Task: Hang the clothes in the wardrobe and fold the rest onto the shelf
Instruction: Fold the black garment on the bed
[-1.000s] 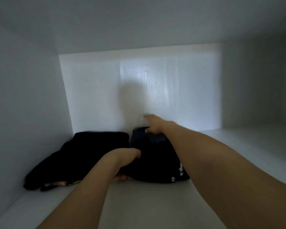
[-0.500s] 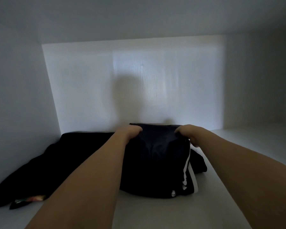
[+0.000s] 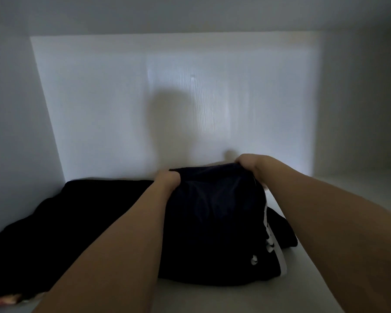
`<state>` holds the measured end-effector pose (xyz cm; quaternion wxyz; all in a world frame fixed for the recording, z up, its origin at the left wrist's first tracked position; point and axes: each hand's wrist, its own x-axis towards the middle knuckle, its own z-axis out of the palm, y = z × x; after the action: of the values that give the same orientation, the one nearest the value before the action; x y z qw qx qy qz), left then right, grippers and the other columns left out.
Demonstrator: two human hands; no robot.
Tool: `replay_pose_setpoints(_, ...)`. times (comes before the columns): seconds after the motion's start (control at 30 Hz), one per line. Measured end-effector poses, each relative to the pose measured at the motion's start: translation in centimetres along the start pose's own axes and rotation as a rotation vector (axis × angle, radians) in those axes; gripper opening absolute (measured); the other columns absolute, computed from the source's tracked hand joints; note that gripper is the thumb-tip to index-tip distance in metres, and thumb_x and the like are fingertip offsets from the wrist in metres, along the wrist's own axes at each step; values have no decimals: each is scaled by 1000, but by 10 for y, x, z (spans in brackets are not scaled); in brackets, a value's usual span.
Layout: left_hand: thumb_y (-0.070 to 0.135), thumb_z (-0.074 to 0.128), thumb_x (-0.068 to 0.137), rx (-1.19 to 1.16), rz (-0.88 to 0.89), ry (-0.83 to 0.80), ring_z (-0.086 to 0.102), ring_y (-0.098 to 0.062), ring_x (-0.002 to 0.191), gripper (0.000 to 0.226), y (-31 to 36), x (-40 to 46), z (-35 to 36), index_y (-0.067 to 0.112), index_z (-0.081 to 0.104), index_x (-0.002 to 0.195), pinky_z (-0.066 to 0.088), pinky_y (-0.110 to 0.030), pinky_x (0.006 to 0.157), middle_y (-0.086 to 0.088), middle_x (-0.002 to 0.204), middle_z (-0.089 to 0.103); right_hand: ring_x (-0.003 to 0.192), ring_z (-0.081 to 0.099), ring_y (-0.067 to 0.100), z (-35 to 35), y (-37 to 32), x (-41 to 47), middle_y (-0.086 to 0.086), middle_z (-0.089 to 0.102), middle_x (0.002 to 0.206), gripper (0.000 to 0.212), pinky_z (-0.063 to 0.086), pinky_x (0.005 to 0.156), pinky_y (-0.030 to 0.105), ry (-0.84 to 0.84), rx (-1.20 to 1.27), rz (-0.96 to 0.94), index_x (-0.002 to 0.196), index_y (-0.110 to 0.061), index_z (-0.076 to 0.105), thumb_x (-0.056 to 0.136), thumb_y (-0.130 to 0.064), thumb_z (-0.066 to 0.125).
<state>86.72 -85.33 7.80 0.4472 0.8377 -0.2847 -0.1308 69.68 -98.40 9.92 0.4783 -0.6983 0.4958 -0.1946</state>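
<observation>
Inside a white wardrobe compartment, on the shelf (image 3: 212, 299): folded dark navy garment (image 3: 215, 224) with white side stripes and a small white logo on its right edge. Position of the garment: lying on the shelf board, its far edge close to the back panel (image 3: 167, 105), its near edge well short of the shelf front. Left hand (image 3: 168, 180): fingers curled shut, clamped on the far left corner of the folded dark navy garment. Right hand (image 3: 250, 164): fingers curled shut, clamped on the far right corner of the same garment, slightly higher and farther back than the left hand. Both forearms extended over the garment's sides, bare to the frame edge. Far edge of the garment raised a little between the two grips; rest of the fabric resting flat on the shelf. Left of the folded dark navy garment and touching it: black clothing pile (image 3: 61, 233), spread loosely toward the left side wall (image 3: 11, 136), with a small patch of coloured fabric showing at its near left end. Right of the garment: bare shelf surface extending toward the right side wall. On the back panel above the garment: a soft dark shadow and a pale vertical sheen. Lighting dim; fabric folds hard to distinguish.
</observation>
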Motion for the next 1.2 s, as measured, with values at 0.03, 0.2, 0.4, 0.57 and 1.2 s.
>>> replay_pose_setpoints(0.03,8,34,101,-29,-73,-51,47,-31,127,39,-4,4,2,-2,46,136,35,-30,103,-18,140,48,81,52,23,4,4,7,12,56,87,26,43,72,29,14,-1,-14,80,-9,52,94,-20,33)
replay_pose_setpoints(0.2,2,43,91,-158,-125,-235,57,-31,66,19,-6,-4,0,1,60,83,50,-37,61,-20,84,61,68,53,30,7,13,5,18,57,81,20,45,60,36,-11,-51,4,79,4,54,90,1,38)
replay_pose_setpoints(0.4,4,44,94,-646,-142,-5,51,-25,72,15,1,-11,-11,-1,53,105,50,-29,69,-17,109,57,81,55,30,5,-22,7,17,55,83,13,45,70,36,86,-26,-141,91,6,55,89,5,43)
replay_pose_setpoints(0.57,16,44,89,277,119,117,31,-37,128,51,-13,-22,-9,8,32,138,30,-41,107,-16,145,24,114,52,34,28,0,10,21,49,132,51,45,94,38,152,-288,-159,137,2,39,92,-18,53)
replay_pose_setpoints(1.2,47,14,98,946,403,-162,20,-32,142,60,-10,-134,16,18,32,148,4,-55,117,-9,155,26,114,52,19,2,88,-163,6,52,136,52,39,101,30,-81,-258,-360,137,-16,39,94,-41,52)
